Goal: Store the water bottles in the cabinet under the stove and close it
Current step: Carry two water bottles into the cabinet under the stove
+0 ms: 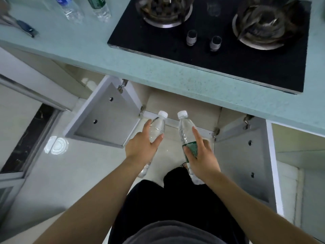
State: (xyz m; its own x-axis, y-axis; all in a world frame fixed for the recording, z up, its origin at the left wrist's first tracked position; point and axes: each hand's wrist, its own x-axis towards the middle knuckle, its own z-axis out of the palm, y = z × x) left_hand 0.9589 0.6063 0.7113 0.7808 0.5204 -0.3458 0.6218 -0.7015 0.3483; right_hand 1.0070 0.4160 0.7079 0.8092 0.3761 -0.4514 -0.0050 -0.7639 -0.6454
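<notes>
My left hand (pixel 142 147) grips a clear water bottle (pixel 157 128) with a white cap. My right hand (pixel 200 155) grips a green-labelled water bottle (pixel 185 131), also white-capped. Both bottles point cap-first toward the open cabinet (pixel 182 104) under the stove (pixel 211 41), just in front of its bottom edge. The cabinet's left door (pixel 105 117) and right door (pixel 246 155) both stand swung open. Two more bottles stand on the counter at the top left, one with a blue label (pixel 69 7) and one with a green label (pixel 100 7).
The pale blue countertop (pixel 123 64) overhangs the cabinet. Two pots sit on the stove's burners, with two knobs (pixel 204 40) in front. A dark-handled utensil (pixel 22 26) lies at the counter's left. My legs in dark trousers stand on the glossy floor (pixel 79 164).
</notes>
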